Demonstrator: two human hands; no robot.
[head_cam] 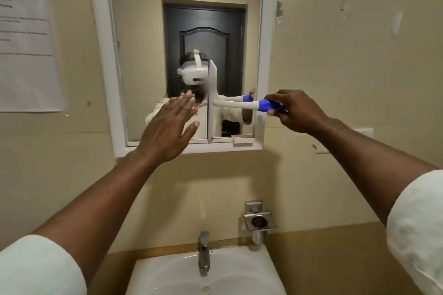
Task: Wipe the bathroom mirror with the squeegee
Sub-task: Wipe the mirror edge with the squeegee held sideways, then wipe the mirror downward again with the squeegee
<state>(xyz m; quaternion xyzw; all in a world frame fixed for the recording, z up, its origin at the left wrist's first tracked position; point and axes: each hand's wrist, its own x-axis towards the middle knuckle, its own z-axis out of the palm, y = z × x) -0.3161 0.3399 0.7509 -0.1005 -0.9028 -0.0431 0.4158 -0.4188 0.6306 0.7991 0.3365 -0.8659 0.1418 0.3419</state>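
A white-framed bathroom mirror [143,31] hangs on the cream wall above the sink. My right hand [296,110] grips the blue end of a white squeegee [236,104]. Its handle lies level, and its blade stands upright against the glass right of the mirror's middle, reaching down to the bottom edge. My left hand [169,127] is flat with fingers spread over the mirror's lower middle, just left of the blade. Whether the palm touches the glass I cannot tell. The mirror reflects a person wearing a headset and a dark door.
Below is a white sink [251,270] with a metal tap [203,254]. A metal cup holder [259,221] is fixed to the wall right of the tap. A paper notice [26,50] hangs on the wall left of the mirror. A small white holder [242,139] sits at the mirror's lower right.
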